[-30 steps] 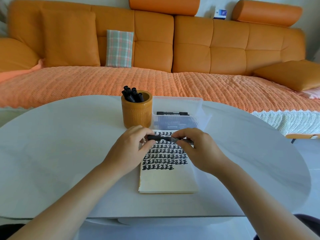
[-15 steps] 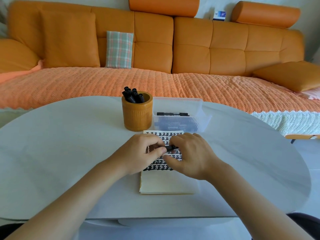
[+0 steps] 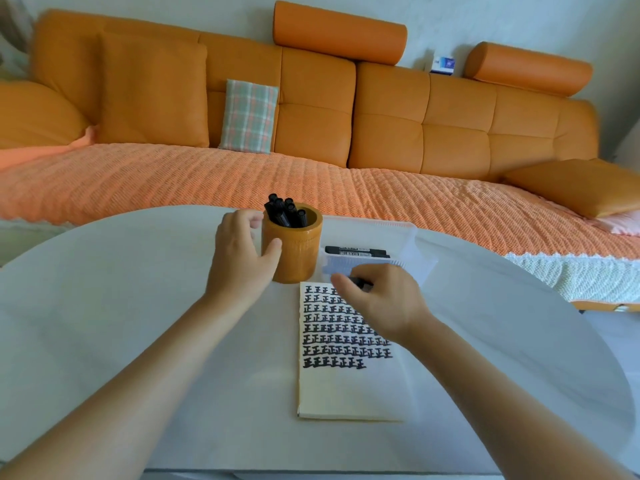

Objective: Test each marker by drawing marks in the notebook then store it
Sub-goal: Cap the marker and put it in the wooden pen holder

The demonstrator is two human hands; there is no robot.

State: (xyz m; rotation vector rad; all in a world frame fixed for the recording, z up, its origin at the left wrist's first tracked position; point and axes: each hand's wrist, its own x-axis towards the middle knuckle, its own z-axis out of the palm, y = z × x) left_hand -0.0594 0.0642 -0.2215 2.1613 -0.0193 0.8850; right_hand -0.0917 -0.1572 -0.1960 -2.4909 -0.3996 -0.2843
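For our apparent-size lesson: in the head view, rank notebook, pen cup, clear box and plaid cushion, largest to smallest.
1. notebook
2. clear box
3. pen cup and plaid cushion look alike; cushion sits farther off.

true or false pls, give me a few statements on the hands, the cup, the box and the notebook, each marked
1. The left hand holds the pen cup. True.
2. The right hand is empty. False: it pinches a black marker.
3. The clear box holds no markers. False: two other markers lie in it.
4. The lower part of the notebook page is unmarked. True.
5. The pen cup lies tipped over. False: it stands upright.
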